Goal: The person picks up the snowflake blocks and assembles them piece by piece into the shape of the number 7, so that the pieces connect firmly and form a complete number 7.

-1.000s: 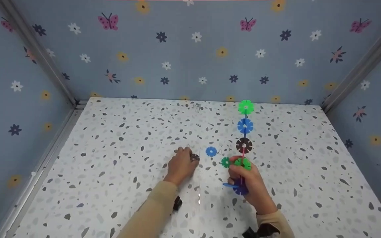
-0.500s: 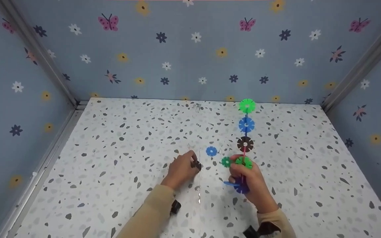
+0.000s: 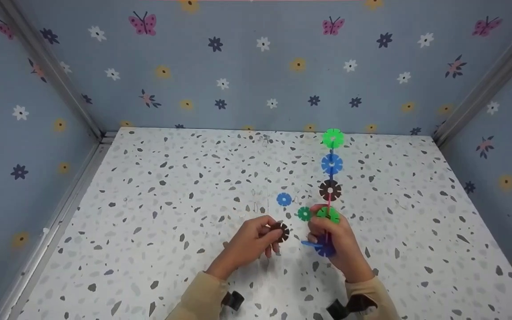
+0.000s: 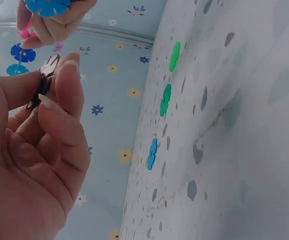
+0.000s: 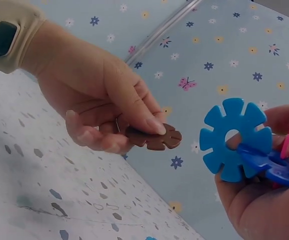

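The loose brown disc (image 3: 284, 237) was just left of the chain (image 3: 335, 194), not touching it, pinched at its rim by the thumb and fingers of the left hand (image 3: 248, 242). The right hand (image 3: 343, 240) gripped the chain's near part, fingers curled. Left of the chain, a blue disc (image 3: 279, 200) lay on the tabletop (image 3: 171, 200). The loose brown disc looked light, stiff and perhaps slippery; a rim pinch seemed best, slots uncovered. The chain probably would bend at its joints.

Diffuse, even light, with soft shadows and pale glare on the speckled tabletop (image 3: 171, 209).
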The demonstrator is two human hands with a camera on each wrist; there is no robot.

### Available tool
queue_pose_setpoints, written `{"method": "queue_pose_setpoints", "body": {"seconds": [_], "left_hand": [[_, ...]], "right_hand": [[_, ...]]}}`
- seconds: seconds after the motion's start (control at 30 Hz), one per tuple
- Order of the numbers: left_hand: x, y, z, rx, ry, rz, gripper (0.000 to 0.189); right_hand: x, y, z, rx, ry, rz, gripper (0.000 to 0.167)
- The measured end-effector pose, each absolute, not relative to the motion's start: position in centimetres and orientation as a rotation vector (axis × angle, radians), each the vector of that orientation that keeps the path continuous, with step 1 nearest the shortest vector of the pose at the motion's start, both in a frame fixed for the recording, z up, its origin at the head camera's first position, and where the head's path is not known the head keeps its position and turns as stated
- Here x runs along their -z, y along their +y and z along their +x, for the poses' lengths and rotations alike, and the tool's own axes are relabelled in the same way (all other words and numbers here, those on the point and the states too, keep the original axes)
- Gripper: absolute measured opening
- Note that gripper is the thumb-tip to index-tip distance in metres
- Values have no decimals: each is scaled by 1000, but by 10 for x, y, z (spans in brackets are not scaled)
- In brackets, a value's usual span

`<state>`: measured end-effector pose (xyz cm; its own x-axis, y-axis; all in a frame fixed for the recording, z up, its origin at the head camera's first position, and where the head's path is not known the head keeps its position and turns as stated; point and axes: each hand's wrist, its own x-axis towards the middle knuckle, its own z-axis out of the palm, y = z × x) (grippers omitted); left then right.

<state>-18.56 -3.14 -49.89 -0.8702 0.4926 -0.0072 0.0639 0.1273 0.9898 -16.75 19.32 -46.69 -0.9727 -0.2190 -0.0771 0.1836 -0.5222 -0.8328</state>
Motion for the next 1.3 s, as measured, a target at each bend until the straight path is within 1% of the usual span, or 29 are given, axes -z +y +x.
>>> {"method": "queue_pose_setpoints", "body": {"seconds": [0.13,0.23,0.37,0.57,0.77,0.93,1.1,1.3], "left_hand": [[493,-28,-176,-1861,2008,547,18],[490,-26,-170,-1917,1947,550,25],[487,-23,-165,-1992,1850,517,28],[482,-16,-160,-2052,1774,463,26],[481,-13,-156,-2076,1758,450,25],[481,-12,-153,-2092,1749,468,25],[480,-11,-150,-2091,1768,468,22],[480,-9,-144,-2100,1812,454,21]], "right_hand": [[466,193,-169,2577,1230,-52,13],[467,192,-171,2589,1044,-4,10],[467,192,-173,2595,906,99,14],[467,192,-172,2592,941,148,15],[467,192,-170,2556,991,75,17],[467,191,-169,2535,1038,-6,13],[467,190,-167,2544,1156,-3,7],[468,187,-165,2555,1284,10,10]]}}
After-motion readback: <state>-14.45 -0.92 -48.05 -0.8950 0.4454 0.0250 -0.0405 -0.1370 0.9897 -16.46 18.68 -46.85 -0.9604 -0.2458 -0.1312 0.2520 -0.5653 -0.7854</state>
